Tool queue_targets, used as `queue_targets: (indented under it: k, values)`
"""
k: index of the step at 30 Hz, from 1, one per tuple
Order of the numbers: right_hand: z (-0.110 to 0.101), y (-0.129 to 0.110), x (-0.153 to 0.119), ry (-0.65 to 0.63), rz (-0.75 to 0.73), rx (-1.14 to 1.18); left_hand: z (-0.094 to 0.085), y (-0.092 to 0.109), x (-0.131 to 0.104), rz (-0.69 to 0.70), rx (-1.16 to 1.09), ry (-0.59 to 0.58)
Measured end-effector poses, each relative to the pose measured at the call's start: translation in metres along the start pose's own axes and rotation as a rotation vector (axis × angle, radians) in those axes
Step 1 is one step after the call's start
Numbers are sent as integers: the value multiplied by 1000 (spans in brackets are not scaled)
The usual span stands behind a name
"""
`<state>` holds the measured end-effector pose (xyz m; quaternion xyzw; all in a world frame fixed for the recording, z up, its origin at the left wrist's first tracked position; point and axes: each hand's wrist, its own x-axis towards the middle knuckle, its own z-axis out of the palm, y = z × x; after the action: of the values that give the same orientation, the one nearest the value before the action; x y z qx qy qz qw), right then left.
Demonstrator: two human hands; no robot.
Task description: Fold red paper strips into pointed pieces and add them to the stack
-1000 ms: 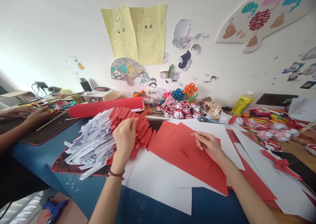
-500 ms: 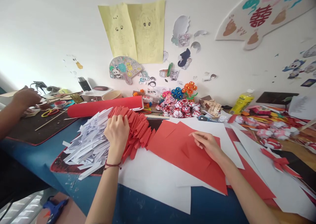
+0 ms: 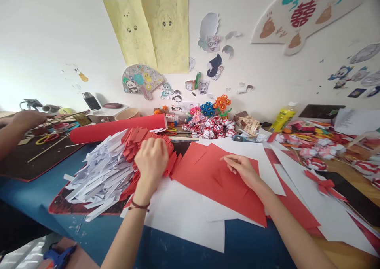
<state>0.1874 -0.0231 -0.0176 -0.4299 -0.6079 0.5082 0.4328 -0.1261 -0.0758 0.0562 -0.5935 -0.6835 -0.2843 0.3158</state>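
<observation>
Nearest us is the blue table (image 3: 166, 243), with a white sheet (image 3: 190, 215) lying flat on it, partly under the red sheets (image 3: 202, 178). Our right hand (image 3: 241, 169) is over those red sheets, maybe to stop them sliding. Its thumb and fingers are close together, but we can't tell if they pinch anything or touch the paper. Our left hand (image 3: 152, 158) is in front of the red strips (image 3: 138, 138), fingers curled in; its back hides whatever it may hold. The red strips sit beside the white strips (image 3: 103, 174), probably sorted by colour for easy picking. Both heaps hide most of the dark mat (image 3: 57, 205). Behind them lies a red roll (image 3: 118, 127). At the left, another person's hand (image 3: 26, 120) is blurry, its arm cut off by our view. Farther back, paper balls (image 3: 208, 131) crowd together, too bunched to count
</observation>
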Motion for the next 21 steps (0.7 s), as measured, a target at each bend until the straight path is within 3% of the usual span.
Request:
queue_targets:
  k: [4, 7, 9, 12, 17, 19, 21]
  values:
    - [0, 2, 2, 44, -1, 39, 25, 65, 1, 261, -88, -344]
    - [0, 3, 3, 45, -10, 35, 50, 105, 3, 278, -66, -557]
    - [0, 3, 3, 37, -24, 20, 62, 121, 3, 272, -67, -652]
    - [1, 4, 4, 18, -39, -5, 72, 129, 1, 306, -110, -679]
    - [2, 7, 14, 43, 0, -39, 72, 125, 0, 357, -168, -628]
    - [4, 6, 26, 63, 67, -74, 71, 124, 2, 304, -220, -557]
    - [8, 2, 42, 81, 126, -118, 73, 123, 3, 163, -358, -457]
